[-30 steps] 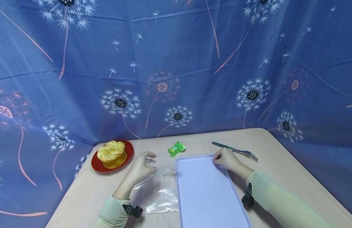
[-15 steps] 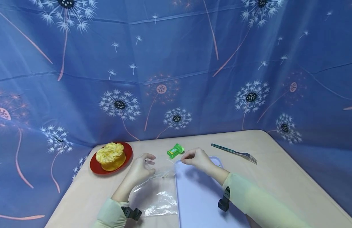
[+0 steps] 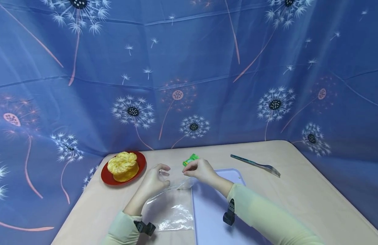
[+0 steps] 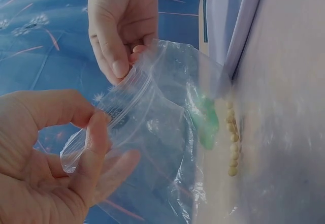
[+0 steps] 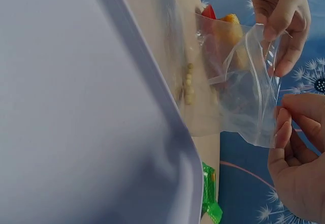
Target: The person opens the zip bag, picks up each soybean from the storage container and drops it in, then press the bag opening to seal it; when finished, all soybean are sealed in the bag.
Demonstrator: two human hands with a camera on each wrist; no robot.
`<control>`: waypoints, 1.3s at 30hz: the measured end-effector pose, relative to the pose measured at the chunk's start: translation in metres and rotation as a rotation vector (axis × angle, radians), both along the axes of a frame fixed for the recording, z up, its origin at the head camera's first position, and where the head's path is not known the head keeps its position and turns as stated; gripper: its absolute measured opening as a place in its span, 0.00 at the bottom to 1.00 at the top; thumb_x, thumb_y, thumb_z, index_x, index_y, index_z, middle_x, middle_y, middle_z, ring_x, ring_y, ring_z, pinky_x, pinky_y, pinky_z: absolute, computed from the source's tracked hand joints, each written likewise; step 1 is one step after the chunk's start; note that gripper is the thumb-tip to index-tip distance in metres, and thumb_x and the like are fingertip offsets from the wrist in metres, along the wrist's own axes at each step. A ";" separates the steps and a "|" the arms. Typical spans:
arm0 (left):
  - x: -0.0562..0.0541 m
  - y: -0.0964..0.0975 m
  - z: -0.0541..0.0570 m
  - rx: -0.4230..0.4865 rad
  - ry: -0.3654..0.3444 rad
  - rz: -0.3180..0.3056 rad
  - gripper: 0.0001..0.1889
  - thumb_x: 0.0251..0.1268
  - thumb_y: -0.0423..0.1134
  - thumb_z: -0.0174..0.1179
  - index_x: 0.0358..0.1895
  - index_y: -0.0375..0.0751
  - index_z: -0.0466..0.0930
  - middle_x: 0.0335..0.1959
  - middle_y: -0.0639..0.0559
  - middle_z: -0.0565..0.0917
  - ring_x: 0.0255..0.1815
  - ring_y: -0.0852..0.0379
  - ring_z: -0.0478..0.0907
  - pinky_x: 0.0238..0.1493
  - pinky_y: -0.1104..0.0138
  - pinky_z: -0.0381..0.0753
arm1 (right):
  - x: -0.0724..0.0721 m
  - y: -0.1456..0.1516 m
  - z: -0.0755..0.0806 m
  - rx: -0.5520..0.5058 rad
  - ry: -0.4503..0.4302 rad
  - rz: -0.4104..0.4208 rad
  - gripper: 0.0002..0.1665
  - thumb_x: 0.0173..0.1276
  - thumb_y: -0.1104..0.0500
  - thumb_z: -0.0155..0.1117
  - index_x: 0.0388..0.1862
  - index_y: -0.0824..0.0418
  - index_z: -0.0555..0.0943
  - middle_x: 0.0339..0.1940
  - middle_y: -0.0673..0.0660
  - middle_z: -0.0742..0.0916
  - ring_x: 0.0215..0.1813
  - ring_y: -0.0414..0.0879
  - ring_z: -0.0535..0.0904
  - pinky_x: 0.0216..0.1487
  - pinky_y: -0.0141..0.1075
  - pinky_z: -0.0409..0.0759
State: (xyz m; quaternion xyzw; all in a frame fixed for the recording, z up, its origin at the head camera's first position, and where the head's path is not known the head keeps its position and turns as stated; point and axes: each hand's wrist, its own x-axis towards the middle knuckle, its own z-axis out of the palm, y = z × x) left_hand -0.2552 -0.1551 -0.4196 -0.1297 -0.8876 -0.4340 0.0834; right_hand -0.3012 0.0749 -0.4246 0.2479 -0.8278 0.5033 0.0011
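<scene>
A clear zip bag (image 3: 173, 212) lies between my hands, its zip edge raised. My left hand (image 3: 153, 180) pinches one end of that edge between thumb and index finger. At the other end, my right hand (image 3: 203, 171) pinches the edge with thumb and fingertips, over the tray's far left corner. Several round, pale beans (image 4: 233, 150) sit in a row low in the bag, seen through the plastic in both wrist views. The lilac tray (image 3: 207, 212) lies right of the bag, partly under my right arm.
A green wrapped packet (image 3: 190, 158) lies just behind my right hand. At the left, a red plate (image 3: 142, 162) bears a yellow bun (image 3: 122, 166). A fork (image 3: 255, 163) lies beyond the tray at the right. One tiny pale speck shows near the tray's far right corner.
My right hand has moved left from the tray's far right corner to the bag's edge and now pinches it. My left hand has stayed on the bag.
</scene>
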 end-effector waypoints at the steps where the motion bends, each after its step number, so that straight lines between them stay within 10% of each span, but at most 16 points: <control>1: 0.000 0.000 0.000 -0.002 0.002 -0.002 0.23 0.46 0.24 0.68 0.51 0.34 0.81 0.49 0.40 0.83 0.47 0.48 0.85 0.42 0.59 0.84 | 0.000 0.003 0.001 -0.002 -0.012 -0.008 0.03 0.63 0.64 0.75 0.36 0.60 0.91 0.34 0.49 0.90 0.37 0.40 0.84 0.40 0.33 0.83; 10: 0.003 -0.001 0.001 -0.021 0.013 0.021 0.23 0.44 0.25 0.66 0.50 0.35 0.82 0.46 0.41 0.85 0.42 0.50 0.85 0.40 0.61 0.82 | -0.010 0.065 0.008 0.020 -0.043 -0.145 0.07 0.66 0.65 0.72 0.42 0.65 0.90 0.42 0.55 0.90 0.41 0.46 0.86 0.45 0.44 0.85; 21: 0.002 -0.003 0.003 -0.031 0.029 0.014 0.23 0.44 0.25 0.67 0.51 0.34 0.81 0.48 0.41 0.84 0.44 0.49 0.85 0.44 0.57 0.83 | -0.018 0.161 -0.031 0.130 -0.048 -0.310 0.05 0.65 0.67 0.71 0.39 0.66 0.90 0.37 0.56 0.90 0.32 0.47 0.82 0.30 0.36 0.80; 39: 0.002 0.001 0.000 -0.029 0.025 0.007 0.23 0.44 0.25 0.68 0.50 0.35 0.82 0.48 0.45 0.84 0.45 0.50 0.85 0.44 0.58 0.84 | -0.014 0.177 -0.056 0.375 0.168 -0.255 0.12 0.54 0.76 0.70 0.27 0.59 0.87 0.29 0.50 0.88 0.32 0.43 0.81 0.35 0.39 0.81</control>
